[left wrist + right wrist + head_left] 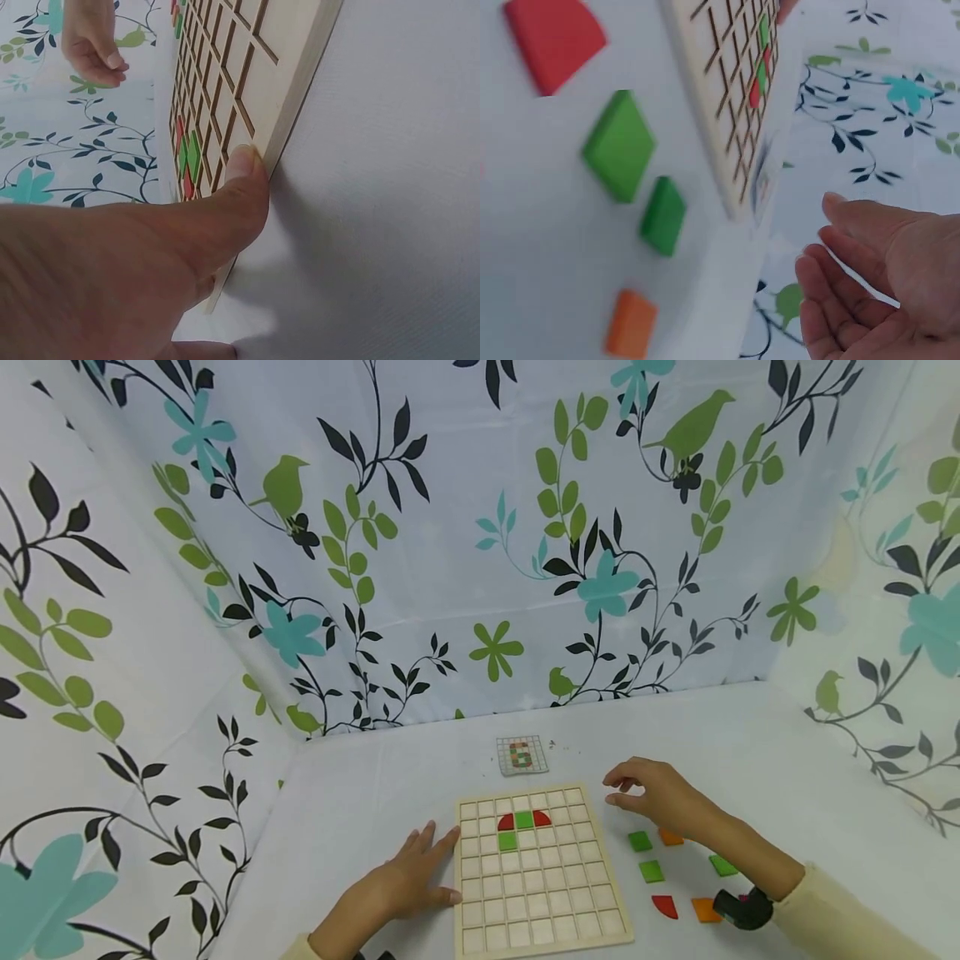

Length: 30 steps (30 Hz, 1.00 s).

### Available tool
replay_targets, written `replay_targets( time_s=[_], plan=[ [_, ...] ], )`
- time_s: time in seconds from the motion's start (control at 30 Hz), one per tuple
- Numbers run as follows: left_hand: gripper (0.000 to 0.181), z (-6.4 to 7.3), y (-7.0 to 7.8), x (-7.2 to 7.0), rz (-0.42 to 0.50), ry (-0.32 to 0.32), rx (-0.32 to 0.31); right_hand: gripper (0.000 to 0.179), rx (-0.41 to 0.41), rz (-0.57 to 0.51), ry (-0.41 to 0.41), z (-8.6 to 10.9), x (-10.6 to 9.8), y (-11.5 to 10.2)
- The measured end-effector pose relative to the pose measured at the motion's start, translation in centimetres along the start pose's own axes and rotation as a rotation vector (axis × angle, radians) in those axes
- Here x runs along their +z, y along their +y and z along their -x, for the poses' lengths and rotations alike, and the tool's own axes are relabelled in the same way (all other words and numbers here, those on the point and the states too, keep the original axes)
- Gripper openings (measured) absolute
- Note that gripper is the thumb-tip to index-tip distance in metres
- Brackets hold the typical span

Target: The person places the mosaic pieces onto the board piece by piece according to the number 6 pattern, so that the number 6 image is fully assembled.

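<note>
A square wooden grid board (543, 906) lies on the white table. In its upper rows sit a red quarter-round piece (506, 822), a green square piece (523, 820), another red quarter-round piece (542, 818) and a second green square piece (507, 841). My left hand (412, 877) rests at the board's left edge with fingers spread; in the left wrist view its thumb (241, 169) touches the rim. Beyond the board's upper right corner, my right hand (656, 793) is raised, fingers loosely bent. The right wrist view shows this hand (877, 277) holding nothing.
Right of the board lie loose pieces, among them a green square (651, 872), a red quarter-round (665, 906) and an orange square (705, 910). A small card with a coloured grid pattern (521, 756) lies behind the board. Patterned cloth (450, 568) hangs around the table.
</note>
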<state>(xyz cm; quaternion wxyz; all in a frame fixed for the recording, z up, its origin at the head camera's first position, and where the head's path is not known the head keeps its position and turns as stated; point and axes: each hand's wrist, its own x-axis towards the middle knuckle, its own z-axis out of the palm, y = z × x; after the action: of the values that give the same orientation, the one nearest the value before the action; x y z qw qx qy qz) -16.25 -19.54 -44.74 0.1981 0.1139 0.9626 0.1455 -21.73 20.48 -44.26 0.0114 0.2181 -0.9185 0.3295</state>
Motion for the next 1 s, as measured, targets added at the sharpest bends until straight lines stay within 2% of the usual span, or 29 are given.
replay_targets(
  time_s=[0.2,0.43,0.6,0.83,1.0],
  plan=[
    [0.094,0.0,-0.1,0.0,0.003,-0.008,-0.016,0.032,0.035,-0.036,-0.085,2.0,0.1,2.4],
    [0.094,-0.1,-0.1,0.0,-0.006,-0.006,0.0,0.04,0.029,-0.015,-0.138,3.9,0.2,3.8],
    [0.095,-0.2,-0.2,0.1,-0.003,-0.007,0.005,0.041,0.012,0.015,-0.153,4.4,0.2,4.4],
    [0.095,-0.2,-0.2,0.1,0.012,-0.008,0.001,0.036,-0.074,0.057,-0.167,4.2,1.0,4.7],
    [0.095,0.0,-0.2,0.0,0.01,-0.009,0.009,0.032,-0.089,0.057,-0.162,4.4,1.1,4.7]
  ],
)
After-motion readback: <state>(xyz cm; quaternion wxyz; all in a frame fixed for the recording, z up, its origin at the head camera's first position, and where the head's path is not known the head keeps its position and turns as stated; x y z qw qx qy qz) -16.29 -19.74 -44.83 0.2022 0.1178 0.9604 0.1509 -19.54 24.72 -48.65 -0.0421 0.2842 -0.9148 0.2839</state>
